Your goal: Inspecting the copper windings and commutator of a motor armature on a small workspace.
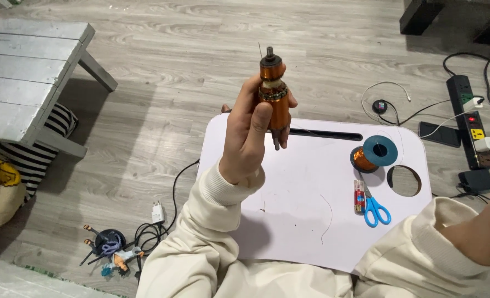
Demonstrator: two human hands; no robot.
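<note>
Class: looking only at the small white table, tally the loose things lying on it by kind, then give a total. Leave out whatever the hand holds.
Spool of copper wire: 1
Blue-handled scissors: 1
Lighter: 1
Loose strand of wire: 1
Total: 4

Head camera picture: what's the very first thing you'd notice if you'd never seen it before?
First, the left hand raised in the middle, gripping a copper-wound motor rotor upright above the white lap table. Next, on the table's right side, a spool of copper wire lies beside blue-handled scissors and a round hole. The right arm only shows at the picture's right edge, its hand out of view.
</note>
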